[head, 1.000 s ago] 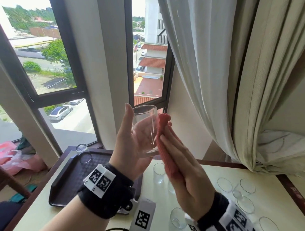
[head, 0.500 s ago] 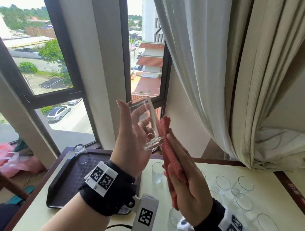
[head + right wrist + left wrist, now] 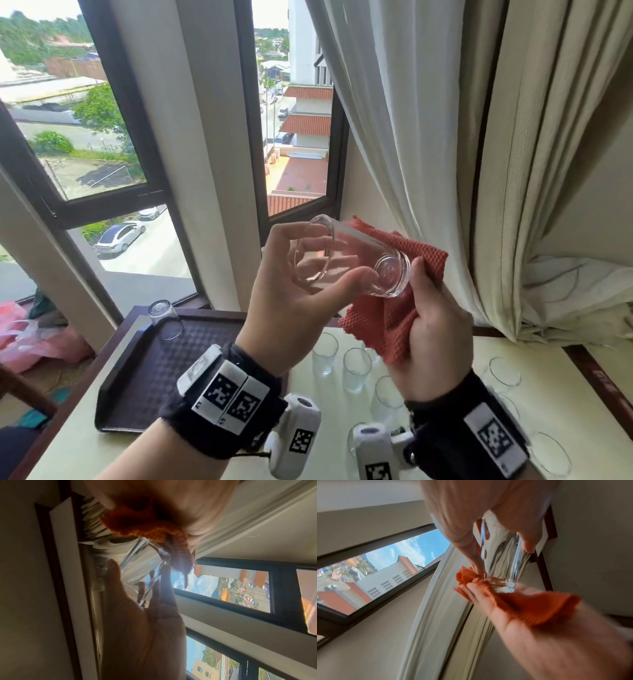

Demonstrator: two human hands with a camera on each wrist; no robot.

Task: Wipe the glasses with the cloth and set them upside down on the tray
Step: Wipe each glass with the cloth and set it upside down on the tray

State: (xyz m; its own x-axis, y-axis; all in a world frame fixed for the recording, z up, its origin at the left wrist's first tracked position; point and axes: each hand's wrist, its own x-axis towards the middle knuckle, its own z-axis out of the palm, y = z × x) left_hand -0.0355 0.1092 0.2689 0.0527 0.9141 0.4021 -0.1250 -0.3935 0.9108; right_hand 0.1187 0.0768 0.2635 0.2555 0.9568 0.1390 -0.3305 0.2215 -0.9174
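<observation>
Left hand point(image 3: 294, 301) grips the clear cylindrical glass point(image 3: 352, 260) sideways; right hand point(image 3: 435, 329) holds the red waffle-weave cloth point(image 3: 394, 308) on its base. Risk: rubbing pushes glass from grip, falling onto upright glasses point(image 3: 356, 370) below.

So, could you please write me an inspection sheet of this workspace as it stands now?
Surface: cream table with dark wood edging.
Job's things: clear glass held on its side in the air, base against the red cloth; one glass upside down on the dark tray; more glasses upright on the table.
Clutter: pink plastic bags beyond the table, on the left.
Grips: left hand holds the glass near its mouth; right hand holds the cloth.
Cables: thin black cord at the left wristband.
Surroundings: window, white curtain.
</observation>
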